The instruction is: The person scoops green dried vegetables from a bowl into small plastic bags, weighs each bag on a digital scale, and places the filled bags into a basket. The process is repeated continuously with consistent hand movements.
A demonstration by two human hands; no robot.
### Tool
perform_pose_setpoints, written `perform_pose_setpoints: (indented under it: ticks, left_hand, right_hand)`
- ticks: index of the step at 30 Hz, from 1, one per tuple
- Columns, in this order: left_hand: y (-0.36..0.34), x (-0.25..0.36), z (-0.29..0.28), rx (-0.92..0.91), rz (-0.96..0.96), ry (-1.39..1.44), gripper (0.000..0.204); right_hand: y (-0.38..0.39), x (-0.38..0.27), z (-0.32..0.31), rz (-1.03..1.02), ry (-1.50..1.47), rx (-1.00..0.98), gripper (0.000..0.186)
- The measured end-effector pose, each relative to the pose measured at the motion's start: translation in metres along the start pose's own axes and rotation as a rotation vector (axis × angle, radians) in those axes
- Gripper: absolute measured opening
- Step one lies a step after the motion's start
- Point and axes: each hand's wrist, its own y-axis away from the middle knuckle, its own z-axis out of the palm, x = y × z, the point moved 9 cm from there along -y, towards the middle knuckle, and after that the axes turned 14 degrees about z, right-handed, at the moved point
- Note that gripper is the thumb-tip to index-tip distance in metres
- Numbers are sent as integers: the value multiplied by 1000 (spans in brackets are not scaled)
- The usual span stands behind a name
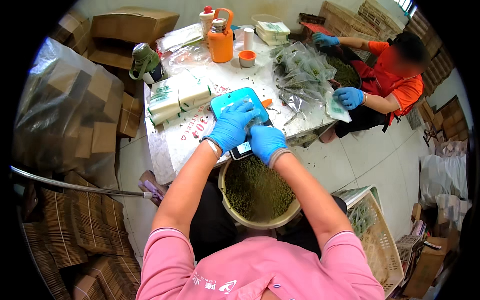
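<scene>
Taking the blue scale (252,93) as the clock's centre, a cream basin (223,187) of small green-brown pieces (257,192) stands at 6 o'clock. A clear bag (254,121) is over the scale, between the gloved hands. The left hand (232,122) lies over it with fingers extended; the right hand (266,142) is curled beside it. Whether either grips the bag I cannot tell.

Filled clear bags (302,72) are heaped at 2 o'clock, near a co-worker (400,80); a yellowish crate (384,239) at 4 holds green-filled bags (362,218). An orange flask (220,46) stands near 12.

Green printing marks the flat white packets (194,92) at 10; red lettering crosses the tabletop (172,145) toward 8. The scale's display (244,147) shows digits, and the pink shirt (260,270) carries a white logo.
</scene>
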Motion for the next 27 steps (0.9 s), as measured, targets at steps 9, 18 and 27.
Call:
perform_pose_setpoints:
  ticks: [9, 18, 27]
  left_hand:
    - [7, 4, -16, 80, -27, 2, 64]
    - [14, 4, -36, 96, -113, -134, 76]
    - [23, 24, -49, 158, -181, -175, 90]
  right_hand:
    - [28, 23, -47, 117, -277, 147, 24]
    - [63, 4, 5, -73, 228, -320, 31]
    - [21, -32, -106, -272, 60, 432, 7]
